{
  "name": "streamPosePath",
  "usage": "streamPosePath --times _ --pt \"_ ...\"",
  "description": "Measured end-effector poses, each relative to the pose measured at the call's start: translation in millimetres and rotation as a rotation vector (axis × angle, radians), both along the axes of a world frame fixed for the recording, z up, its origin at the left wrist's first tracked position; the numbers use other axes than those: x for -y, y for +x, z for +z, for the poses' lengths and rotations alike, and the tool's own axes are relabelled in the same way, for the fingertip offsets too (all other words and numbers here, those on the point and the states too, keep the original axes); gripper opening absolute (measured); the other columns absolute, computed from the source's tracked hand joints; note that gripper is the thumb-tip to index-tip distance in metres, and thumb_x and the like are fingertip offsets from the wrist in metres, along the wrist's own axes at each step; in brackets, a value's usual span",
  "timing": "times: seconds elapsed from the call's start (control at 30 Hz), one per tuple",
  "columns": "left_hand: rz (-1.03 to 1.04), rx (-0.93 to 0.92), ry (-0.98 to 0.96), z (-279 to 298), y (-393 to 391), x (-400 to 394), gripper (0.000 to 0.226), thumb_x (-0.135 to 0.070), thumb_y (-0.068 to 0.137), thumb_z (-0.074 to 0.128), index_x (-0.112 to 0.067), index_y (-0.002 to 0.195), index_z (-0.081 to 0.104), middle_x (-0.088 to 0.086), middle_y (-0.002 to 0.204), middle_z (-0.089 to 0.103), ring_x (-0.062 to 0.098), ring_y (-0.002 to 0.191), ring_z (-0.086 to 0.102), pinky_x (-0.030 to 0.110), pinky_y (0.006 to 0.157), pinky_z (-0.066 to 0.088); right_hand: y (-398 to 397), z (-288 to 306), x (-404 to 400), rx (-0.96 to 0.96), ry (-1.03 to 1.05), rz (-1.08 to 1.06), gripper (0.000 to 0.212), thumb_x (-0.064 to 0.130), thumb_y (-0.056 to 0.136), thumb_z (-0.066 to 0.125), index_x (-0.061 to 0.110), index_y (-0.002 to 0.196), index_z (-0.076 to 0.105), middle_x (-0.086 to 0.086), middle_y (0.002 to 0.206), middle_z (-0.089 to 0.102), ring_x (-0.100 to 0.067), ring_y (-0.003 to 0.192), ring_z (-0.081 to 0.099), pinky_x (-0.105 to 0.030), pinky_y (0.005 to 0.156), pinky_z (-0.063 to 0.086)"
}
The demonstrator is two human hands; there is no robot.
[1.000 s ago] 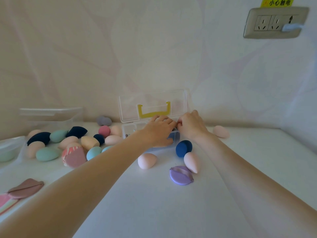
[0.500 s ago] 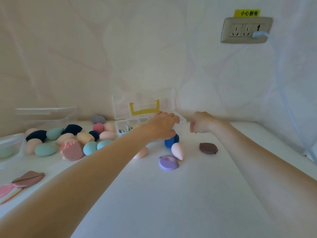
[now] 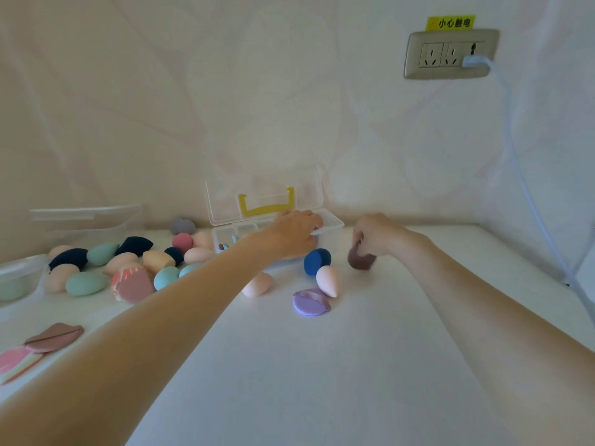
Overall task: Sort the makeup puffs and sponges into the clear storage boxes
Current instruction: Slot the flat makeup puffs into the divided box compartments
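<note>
A clear compartment box [image 3: 333, 224] with a yellow handle on its raised lid stands at the back of the white table. My left hand [image 3: 294, 231] rests on the box's front edge, fingers curled over the rim. My right hand [image 3: 375, 233] pinches a brown puff [image 3: 360, 261] just right of the box, lifting it off the table. In front of the box lie a dark blue sponge [image 3: 317, 260], a pale pink teardrop sponge [image 3: 328, 281], a peach sponge [image 3: 257, 284] and a purple puff [image 3: 309, 302].
Many sponges [image 3: 128, 262] in teal, navy, peach and pink are heaped at the left. Two more clear boxes [image 3: 87, 220] stand at the far left. Flat pink puffs [image 3: 51, 341] lie near the left edge. A wall socket [image 3: 450, 54] with a cable hangs upper right.
My right hand left the box, moved right and down, and picked up the brown puff that lay on the table. My left hand stayed on the box.
</note>
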State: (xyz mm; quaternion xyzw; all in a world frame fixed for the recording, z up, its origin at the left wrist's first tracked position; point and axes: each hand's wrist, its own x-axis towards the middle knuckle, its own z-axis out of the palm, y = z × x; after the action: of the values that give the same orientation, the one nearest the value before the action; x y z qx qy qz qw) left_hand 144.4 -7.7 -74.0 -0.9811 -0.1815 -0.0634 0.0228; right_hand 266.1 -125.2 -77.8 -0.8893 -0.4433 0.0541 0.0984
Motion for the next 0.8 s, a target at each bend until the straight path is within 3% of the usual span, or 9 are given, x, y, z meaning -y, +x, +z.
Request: streamPosePath --times 0.13,0.27,0.37,0.5,0.67,0.8 --pt "0.188 0.119 -0.122 6 5 -22 0.04 -0.011 0.096 0.034 -0.015 0.135 0.044 0.002 0.14 0.049 0.021 0.129 0.045 0.033 0.111 0.025 -2 22 -19 -0.083 0.334 0.038 0.017 0.002 0.084 0.054 0.007 0.093 0.068 -0.01 0.094 0.064 -0.024 0.087 0.058 -0.026 0.065 0.045" --pt "0.146 0.17 -0.279 9 5 -35 0.042 -0.003 0.095 0.033 -0.013 0.133 0.049 0.003 0.142 0.048 0.021 0.131 0.043 0.032 0.112 0.032 2 23 -37 -0.07 0.611 -0.029 0.021 0.007 0.089 0.053 0.004 0.108 0.059 -0.015 0.103 0.063 -0.033 0.093 0.062 -0.037 0.079 0.051" --pt "0.042 0.115 -0.298 3 9 -31 0.042 -0.003 0.095 0.033 -0.014 0.13 0.053 0.002 0.141 0.049 0.021 0.131 0.043 0.029 0.109 0.032 3 14 -48 0.018 0.614 -0.076 0.023 0.008 0.091 0.051 0.004 0.114 0.049 -0.018 0.104 0.061 -0.035 0.095 0.058 -0.037 0.078 0.046" --pt "-0.023 0.069 -0.265 -7 19 -36 0.041 -0.005 0.095 0.034 -0.013 0.127 0.057 0.003 0.134 0.056 0.022 0.125 0.048 0.035 0.106 0.038 0 2 -55 0.053 0.65 -0.068 0.016 0.004 0.09 0.05 0.0 0.105 0.052 -0.018 0.101 0.063 -0.035 0.095 0.057 -0.041 0.08 0.048" --pt "-0.062 0.027 -0.151 -15 22 -41 0.042 -0.013 0.096 0.032 -0.02 0.133 0.051 0.0 0.139 0.051 0.022 0.132 0.04 0.039 0.111 0.029 4 -3 -59 0.05 0.678 -0.085 0.017 0.001 0.089 0.048 -0.002 0.105 0.052 -0.02 0.098 0.063 -0.037 0.095 0.056 -0.045 0.083 0.046" --pt "-0.065 -0.079 -0.008 -14 16 -43 0.044 -0.034 0.097 0.036 -0.029 0.141 0.038 -0.005 0.146 0.04 0.02 0.138 0.028 0.036 0.114 0.017 3 -4 -64 -0.004 0.731 -0.087 0.014 0.002 0.088 0.049 0.001 0.102 0.05 -0.019 0.095 0.064 -0.039 0.088 0.062 -0.047 0.081 0.049"
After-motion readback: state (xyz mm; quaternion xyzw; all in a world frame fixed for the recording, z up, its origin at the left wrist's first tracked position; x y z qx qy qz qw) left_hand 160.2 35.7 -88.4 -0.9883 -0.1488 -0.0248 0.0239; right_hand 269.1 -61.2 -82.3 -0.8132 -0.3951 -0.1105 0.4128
